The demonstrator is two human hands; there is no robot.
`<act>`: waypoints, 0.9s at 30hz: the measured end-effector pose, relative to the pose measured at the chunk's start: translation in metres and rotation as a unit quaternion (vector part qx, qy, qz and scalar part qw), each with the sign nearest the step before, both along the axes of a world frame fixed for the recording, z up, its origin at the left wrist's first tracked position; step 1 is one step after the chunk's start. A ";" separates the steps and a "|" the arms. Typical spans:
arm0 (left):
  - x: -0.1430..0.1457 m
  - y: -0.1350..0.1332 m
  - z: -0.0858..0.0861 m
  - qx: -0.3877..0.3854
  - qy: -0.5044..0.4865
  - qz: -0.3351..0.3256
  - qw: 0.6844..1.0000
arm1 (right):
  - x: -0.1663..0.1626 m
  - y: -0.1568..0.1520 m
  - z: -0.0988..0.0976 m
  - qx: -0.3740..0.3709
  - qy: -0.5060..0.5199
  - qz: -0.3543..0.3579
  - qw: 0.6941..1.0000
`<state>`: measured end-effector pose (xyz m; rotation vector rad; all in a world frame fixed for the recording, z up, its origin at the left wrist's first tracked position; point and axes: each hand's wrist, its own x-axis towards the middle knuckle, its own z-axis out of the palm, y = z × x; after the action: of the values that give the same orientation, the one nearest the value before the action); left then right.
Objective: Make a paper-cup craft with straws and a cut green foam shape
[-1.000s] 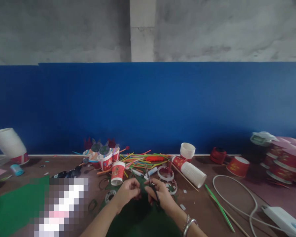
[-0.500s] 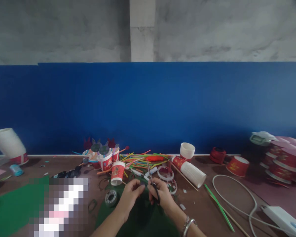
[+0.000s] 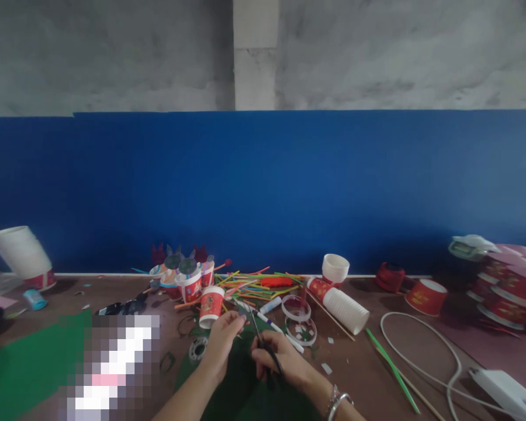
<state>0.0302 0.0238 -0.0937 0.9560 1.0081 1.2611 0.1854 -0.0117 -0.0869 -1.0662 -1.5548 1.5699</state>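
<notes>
My right hand (image 3: 284,356) grips a pair of scissors (image 3: 255,326) by its black handles, blades pointing up and away from me. Left of it, my left hand (image 3: 222,339) pinches a small dark scrap (image 3: 244,311), its kind too small to make out. The scissor blades lie close beside the left fingertips; whether they touch the scrap I cannot tell. Beneath both hands spreads a dark green sheet (image 3: 241,386). A roll of tape (image 3: 198,348) sits by my left wrist, and a white marker (image 3: 284,333) lies beyond my right hand.
Behind the hands are a red paper cup (image 3: 211,307), decorated cups (image 3: 188,286), colourful sticks (image 3: 249,286) and clear tape rings (image 3: 296,309). A stack of cups (image 3: 342,307) lies to the right, near a white cable (image 3: 382,333) and a power strip (image 3: 508,389). Green sheet (image 3: 30,356) at left.
My left hand has moved up and left, away from the right hand. The right hand has shifted slightly down with the scissors, whose blades now tilt further left. The marker shows more fully.
</notes>
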 end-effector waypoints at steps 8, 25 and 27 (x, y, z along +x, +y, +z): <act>-0.001 -0.003 0.001 -0.005 0.001 -0.019 1.000 | -0.001 0.001 0.002 0.006 -0.001 -0.002 1.000; -0.003 -0.005 0.007 -0.008 0.010 -0.027 1.000 | -0.002 0.001 0.006 -0.001 -0.027 -0.022 0.999; -0.003 -0.005 0.007 -0.009 0.008 -0.027 1.000 | -0.002 0.000 0.006 -0.003 -0.030 -0.027 0.999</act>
<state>0.0274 0.0191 -0.0864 0.9755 0.9980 1.1994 0.1835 -0.0112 -0.0812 -1.1575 -1.5487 1.5213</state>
